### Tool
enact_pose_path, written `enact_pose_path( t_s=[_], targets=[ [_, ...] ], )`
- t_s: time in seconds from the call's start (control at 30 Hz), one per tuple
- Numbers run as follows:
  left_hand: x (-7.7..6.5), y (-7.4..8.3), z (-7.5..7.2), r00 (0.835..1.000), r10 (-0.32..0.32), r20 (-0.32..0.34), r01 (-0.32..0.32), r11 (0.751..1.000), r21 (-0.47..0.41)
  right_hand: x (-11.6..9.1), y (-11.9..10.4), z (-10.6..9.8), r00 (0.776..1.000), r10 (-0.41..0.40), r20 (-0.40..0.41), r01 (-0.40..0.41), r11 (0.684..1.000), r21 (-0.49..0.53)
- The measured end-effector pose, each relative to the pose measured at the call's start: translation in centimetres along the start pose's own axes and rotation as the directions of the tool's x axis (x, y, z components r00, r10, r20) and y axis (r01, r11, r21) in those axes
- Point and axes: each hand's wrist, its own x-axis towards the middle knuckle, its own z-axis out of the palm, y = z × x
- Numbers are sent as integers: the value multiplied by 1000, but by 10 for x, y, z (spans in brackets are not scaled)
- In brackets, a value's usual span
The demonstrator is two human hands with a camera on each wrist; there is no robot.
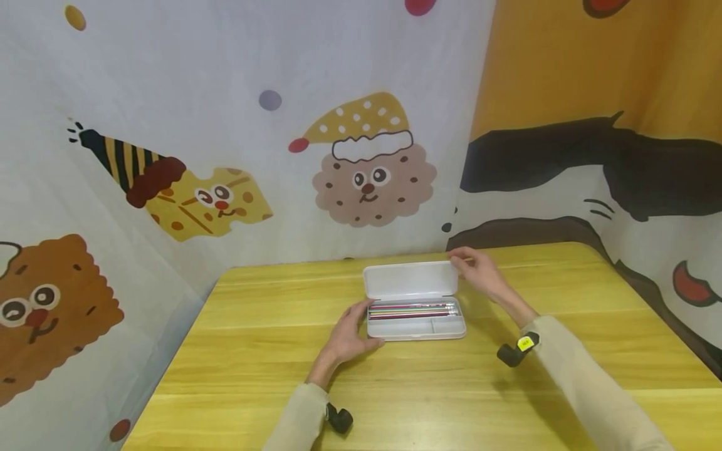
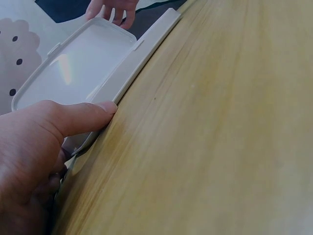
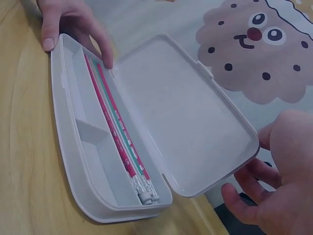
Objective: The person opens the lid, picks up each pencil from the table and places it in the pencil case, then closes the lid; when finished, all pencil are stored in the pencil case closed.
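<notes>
A white pencil case (image 1: 416, 331) lies on the table with its hinged lid (image 1: 412, 280) raised and leaning back. Several striped pencils (image 1: 414, 311) with white erasers fill the long rear compartment, while the two front compartments hold nothing visible. At the case's left end my left hand (image 1: 348, 335) grips it, thumb on the front wall and fingers toward the back corner. My right hand (image 3: 279, 181) is at the lid's upper right corner, its fingers loosely bent and touching the edge. One fingertip is hidden behind the lid in the right wrist view.
The yellow wood-grain table (image 1: 254, 376) reaches back to a wall hanging (image 1: 225, 75) printed with cartoon cookies and cheese. Its rear edge is just behind the case. A black wrist device (image 1: 512, 354) is on the right sleeve, another (image 1: 340, 418) on the left.
</notes>
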Motion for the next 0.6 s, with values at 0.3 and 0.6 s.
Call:
enact_pose_path(
  t_s=[0.3, 0.6],
  targets=[
    [1, 1, -1, 1000, 7, -5, -7, 1000, 15, 1, -1, -1, 996, 51, 67, -54, 998, 43],
    [0, 0, 0, 1000, 23, -9, -23, 1000, 16, -3, -2, -3, 986, 90, 137, -102, 991, 85]
  ],
)
